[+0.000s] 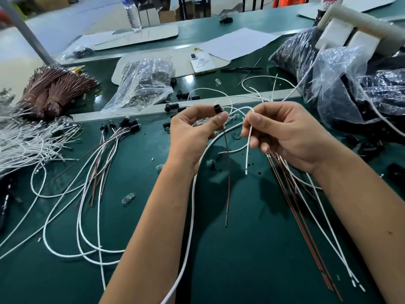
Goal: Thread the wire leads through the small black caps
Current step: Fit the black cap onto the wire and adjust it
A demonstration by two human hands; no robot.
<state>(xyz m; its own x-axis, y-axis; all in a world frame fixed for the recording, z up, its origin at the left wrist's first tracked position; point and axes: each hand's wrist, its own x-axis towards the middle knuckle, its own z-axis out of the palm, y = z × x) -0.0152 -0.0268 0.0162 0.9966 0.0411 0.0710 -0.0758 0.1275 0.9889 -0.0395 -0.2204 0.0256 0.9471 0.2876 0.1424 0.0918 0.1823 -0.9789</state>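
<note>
Pinching a small black cap [218, 109] between thumb and fingertips, the left hand [192, 132] holds it above the middle of the green surface [241, 249], with a brown wire [228, 183] hanging down from the cap toward the near edge. The right hand [287, 133], just beside it, has its fingers curled round a white wire [248, 145] whose free end points down. Finished capped wires [122, 132] lie toward the left edge, and clear bags [142, 84] sit toward the far edge.

White phone [202, 62] far centre on green table [241, 249], black pen [241, 69] just right of it; water bottle [132, 15] far left; paper sheet [238, 42] beyond pen.
</note>
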